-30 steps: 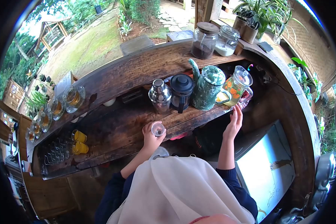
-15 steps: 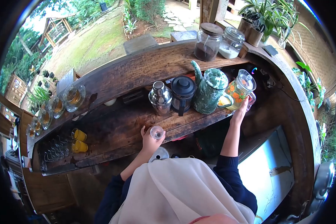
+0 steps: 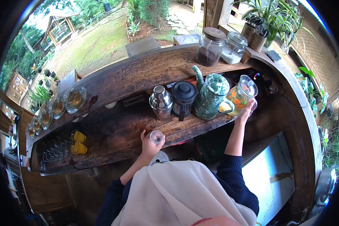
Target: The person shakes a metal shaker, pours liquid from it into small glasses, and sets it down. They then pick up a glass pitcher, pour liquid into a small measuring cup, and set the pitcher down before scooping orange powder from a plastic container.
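Observation:
My left hand [image 3: 150, 146] is wrapped round a small clear cup [image 3: 156, 137] above the front edge of the wooden counter [image 3: 113, 141]. My right hand [image 3: 245, 112] is closed on the handle side of a glass pitcher [image 3: 237, 98] with orange flower patterns, at the counter's right end. Left of the pitcher stands a green speckled enamel pot [image 3: 211, 98]. Beside that are a black French press [image 3: 184, 98] and a steel shaker [image 3: 161, 102].
Two yellow cups [image 3: 79, 147] stand near upturned glasses [image 3: 54, 153] at the left. Glass cups of amber drink [image 3: 74, 99] line the raised ledge [image 3: 128, 77]. Jars [image 3: 211, 47] and potted plants [image 3: 257, 39] stand at the back right.
My right hand has moved slightly down around the pitcher's side, fingers now nearer its handle. My left hand and the cup have shifted slightly down and left. The view has tilted a little.

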Available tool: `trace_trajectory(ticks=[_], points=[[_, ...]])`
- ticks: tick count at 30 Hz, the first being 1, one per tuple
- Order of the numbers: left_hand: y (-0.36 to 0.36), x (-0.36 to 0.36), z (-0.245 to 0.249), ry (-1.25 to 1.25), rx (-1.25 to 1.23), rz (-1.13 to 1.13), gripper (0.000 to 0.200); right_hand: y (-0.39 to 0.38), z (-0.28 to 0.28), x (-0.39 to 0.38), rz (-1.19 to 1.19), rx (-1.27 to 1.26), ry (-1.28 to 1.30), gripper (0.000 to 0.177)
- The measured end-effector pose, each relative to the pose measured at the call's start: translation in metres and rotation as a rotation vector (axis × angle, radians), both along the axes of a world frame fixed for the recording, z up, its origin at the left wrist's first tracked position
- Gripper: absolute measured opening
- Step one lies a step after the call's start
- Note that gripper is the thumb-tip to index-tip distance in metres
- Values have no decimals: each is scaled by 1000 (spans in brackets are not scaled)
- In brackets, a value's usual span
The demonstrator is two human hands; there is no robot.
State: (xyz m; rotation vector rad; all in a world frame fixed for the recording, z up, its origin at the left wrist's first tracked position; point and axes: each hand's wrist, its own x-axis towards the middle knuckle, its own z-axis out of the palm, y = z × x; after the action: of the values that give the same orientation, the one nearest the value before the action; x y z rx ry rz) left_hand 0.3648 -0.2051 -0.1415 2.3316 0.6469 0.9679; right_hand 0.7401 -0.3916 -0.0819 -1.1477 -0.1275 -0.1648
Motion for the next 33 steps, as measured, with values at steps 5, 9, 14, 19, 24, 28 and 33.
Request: trace_trajectory(ticks=[5, 9, 14, 19, 24, 28, 33], points=[[-1, 0, 1, -20, -13, 3, 13, -3, 12, 6, 59, -97, 31, 65], [-1, 0, 1, -4, -31, 11, 13, -2, 6, 26, -13, -158, 29, 66], [1, 1, -4, 9, 11, 10, 13, -3, 8, 33, -44, -182, 90, 69], [0, -1, -3, 43, -63, 1, 8, 4, 14, 30, -88, -130, 25, 69], [-2, 1, -1, -31, -94, 10, 12, 0, 4, 41, -36, -95, -59, 54], [-2, 2, -5, -61, -161, 12, 12, -4, -7, 56, -111, -63, -100, 40], [2, 2, -18, -52, -123, -4, 11, -5, -26, 72, -120, 22, -100, 40]])
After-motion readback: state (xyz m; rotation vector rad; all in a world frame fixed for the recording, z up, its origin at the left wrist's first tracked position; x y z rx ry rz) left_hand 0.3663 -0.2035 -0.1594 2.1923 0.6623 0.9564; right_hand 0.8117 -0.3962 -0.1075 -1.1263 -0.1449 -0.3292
